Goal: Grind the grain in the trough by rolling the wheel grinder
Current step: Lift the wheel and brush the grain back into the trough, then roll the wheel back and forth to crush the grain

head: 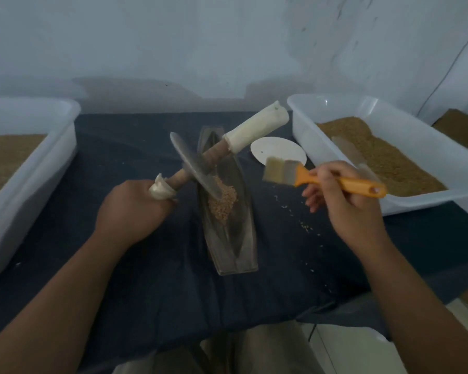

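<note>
**Wheel Grinder Tilted in Trough; Brush Held in Right Hand**

The long, boat-shaped grey metal trough (pixel 235 252) lies at the centre of the frame on a dark blue cloth (pixel 146 265). Its length runs from the lower centre toward the upper centre.

A small pile of tan grain (pixel 223 205) sits in the middle of the trough channel.

The wheel grinder (pixel 193 166), a thin grey metal disc on a brown wooden axle, stands in the trough. Its lower edge rests at the grain pile. The disc is tilted, and the axle slopes up from the left centre toward the upper right.

The far end of the axle carries a thick white cloth wrap (pixel 257 128) and hangs free above the cloth. No hand touches it.

The left hand (pixel 131 211) is at the left centre. Its fingers are curled tightly round the near, white-wrapped end of the axle.

The right hand (pixel 343 206) is at the right centre, raised clear of the cloth. Thumb and forefingers pinch the handle of a flat paintbrush with an orange handle (pixel 303 176). The pale bristles point toward the trough but are apart from it. The remaining fingers hang loosely below the handle.

A white round disc (pixel 278 151) lies on the cloth behind the brush.

Loose grains (pixel 304 226) are scattered on the cloth to the right of the trough.

A translucent white plastic tub (pixel 52 147) stands at the left edge of the frame. A second tub of the same kind (pixel 308 136) stands at the upper right. Both contain tan grain.
</note>
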The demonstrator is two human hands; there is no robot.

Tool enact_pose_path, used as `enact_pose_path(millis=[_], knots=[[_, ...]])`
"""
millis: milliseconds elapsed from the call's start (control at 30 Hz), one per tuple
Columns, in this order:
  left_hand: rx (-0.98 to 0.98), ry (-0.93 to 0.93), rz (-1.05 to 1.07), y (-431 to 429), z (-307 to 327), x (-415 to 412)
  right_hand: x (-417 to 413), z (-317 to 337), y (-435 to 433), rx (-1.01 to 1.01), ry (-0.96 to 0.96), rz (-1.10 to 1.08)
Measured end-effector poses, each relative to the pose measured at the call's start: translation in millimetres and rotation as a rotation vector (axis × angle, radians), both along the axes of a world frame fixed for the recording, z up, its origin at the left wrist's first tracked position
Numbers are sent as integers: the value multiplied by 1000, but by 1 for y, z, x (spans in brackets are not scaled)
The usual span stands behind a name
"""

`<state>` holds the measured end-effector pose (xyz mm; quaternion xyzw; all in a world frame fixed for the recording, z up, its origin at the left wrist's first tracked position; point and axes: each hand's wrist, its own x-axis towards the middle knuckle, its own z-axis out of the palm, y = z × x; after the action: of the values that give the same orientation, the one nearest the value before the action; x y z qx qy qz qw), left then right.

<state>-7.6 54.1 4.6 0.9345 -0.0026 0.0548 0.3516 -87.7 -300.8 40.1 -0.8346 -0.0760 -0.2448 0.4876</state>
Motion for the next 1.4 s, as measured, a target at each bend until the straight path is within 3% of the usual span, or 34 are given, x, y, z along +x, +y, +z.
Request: enact_pose_path(millis=[67, 167, 333, 433, 500, 567, 633, 700, 767, 867, 1033, 1167, 1400], knots=[[45, -12, 33, -1, -1, 1, 1, -5, -23, -402, 20, -74], [135, -43, 54, -4, -4, 1, 7, -19, -43, -807, 229, -66], [281, -115, 65, -8, -6, -1, 9, -26, -45, -1118, 533, 55], [311, -157, 58, -10, -7, -2, 1, -16, -37, -1091, 581, 78], [353, -190, 61, -10, -8, -2, -7, -2, -26, -951, 339, -6], [429, -237, 58, -11, -7, -3, -8, 18, -10, -786, -42, -69], [504, -291, 25, -13, -5, -2, 3, 34, 8, -782, -238, -44], [561, -338, -25, -15, 0, -2, 23, 46, 26, -929, -161, 19], [601, -358, -69, -14, 5, -2, 46, 47, 39, -1127, 66, 33], [633, -352, -119, -12, 11, -3, 77, 38, 48, -1190, 271, 41], [767, -340, -221, -13, 27, -3, 81, 9, 31, -1165, 173, 2], [817, -300, -299, -21, 38, 11, 74, -6, 29, -1142, 228, -45], [766, -51, -250, -36, 53, 73, 142, 1, 51, -1085, 157, -199]])
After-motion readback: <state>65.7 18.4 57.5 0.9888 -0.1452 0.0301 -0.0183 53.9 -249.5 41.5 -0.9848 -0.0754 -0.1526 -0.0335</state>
